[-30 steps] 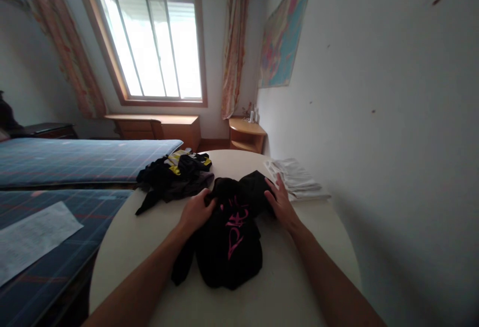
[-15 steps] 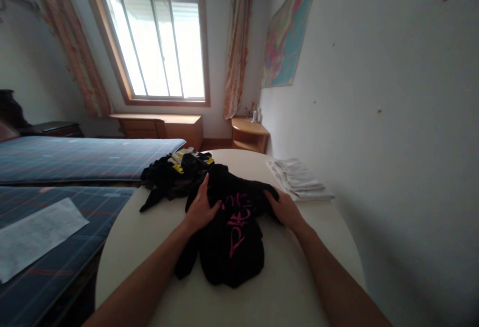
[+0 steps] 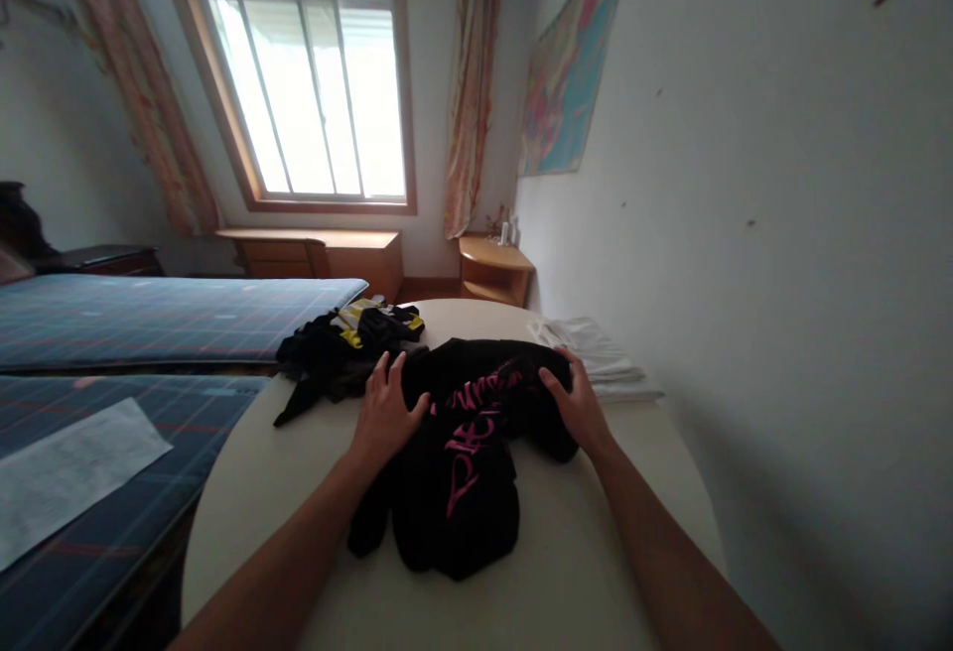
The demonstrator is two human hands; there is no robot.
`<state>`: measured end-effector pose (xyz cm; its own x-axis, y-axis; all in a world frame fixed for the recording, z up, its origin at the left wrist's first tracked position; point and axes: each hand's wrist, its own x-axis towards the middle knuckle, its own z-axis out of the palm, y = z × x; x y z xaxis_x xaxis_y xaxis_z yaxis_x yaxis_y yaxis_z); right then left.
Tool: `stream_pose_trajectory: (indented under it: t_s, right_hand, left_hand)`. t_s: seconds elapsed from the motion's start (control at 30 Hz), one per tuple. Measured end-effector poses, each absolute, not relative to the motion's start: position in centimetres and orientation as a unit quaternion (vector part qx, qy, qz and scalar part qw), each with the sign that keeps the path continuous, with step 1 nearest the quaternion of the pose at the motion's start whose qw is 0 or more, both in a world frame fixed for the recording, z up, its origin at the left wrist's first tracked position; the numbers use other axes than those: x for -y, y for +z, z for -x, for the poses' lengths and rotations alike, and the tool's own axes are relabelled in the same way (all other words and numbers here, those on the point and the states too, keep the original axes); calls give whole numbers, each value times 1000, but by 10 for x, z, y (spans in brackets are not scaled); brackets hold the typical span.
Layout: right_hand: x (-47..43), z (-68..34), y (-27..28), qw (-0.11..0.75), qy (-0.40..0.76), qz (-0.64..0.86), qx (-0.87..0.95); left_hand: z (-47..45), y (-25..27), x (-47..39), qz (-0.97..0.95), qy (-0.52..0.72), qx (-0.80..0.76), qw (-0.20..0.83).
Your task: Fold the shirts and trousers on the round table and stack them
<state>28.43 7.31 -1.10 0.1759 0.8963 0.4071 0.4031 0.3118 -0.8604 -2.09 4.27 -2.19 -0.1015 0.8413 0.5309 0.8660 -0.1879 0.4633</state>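
A black top with pink lettering lies bunched on the round cream table in front of me. One sleeve-like strip hangs off its lower left side. My left hand rests at the top's left edge, fingers spread and thumb on the cloth. On the opposite side, my right hand lies over the upper right part, thumb apart from the fingers. Some of its fingertips are hard to make out against the dark fabric.
A heap of black, yellow and white clothes lies at the table's back left. Folded white cloth sits at the back right, by the wall. Blue plaid mattresses with a paper sheet are on the left.
The upper part of the black top is spread wider and flatter, showing more lettering. My right hand moved slightly right and its grip loosened; the left hand shifted a little left, fingers spreading.
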Motion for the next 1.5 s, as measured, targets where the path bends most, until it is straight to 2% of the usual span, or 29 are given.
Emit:
stream_pose_trajectory:
  t_s: [0.13,0.23,0.37,0.43,0.5,0.67,0.87,0.97,1.07,1.23,1.37,1.5]
  right_hand:
    - [-66,-283,-5,458,188,555,669]
    - [-64,-289,-1,463,183,522,693]
    - [-56,-299,4,480,350,415,689]
    - [-51,-303,6,477,431,366,673]
    - [-49,-306,7,472,451,346,674]
    - [-48,-306,12,443,374,306,755]
    - [-40,-290,16,362,383,360,770]
    - [-37,-286,18,305,325,376,812]
    - [-35,-284,20,287,259,368,846]
    - [-38,-279,17,346,229,366,833]
    - [-42,-280,17,438,172,454,757]
    - [-46,-291,21,542,88,546,633]
  left_hand:
    - [29,-19,-44,637,-265,721,-62]
    - [38,-17,-45,627,-205,749,-61]
    - [49,-12,-50,656,-187,720,-124]
    - [50,-8,-52,681,-222,687,-120]
    - [48,-3,-51,686,-290,661,-98]
    - [38,8,-44,644,-439,615,-120]
    - [46,19,-42,562,-577,583,-106]
    - [54,20,-47,511,-607,598,-114]
    - [56,14,-52,505,-600,611,-108]
    - [48,5,-49,649,-529,547,-24]
    - [43,8,-42,691,-443,566,-79]
    - [45,12,-43,610,-484,614,-130]
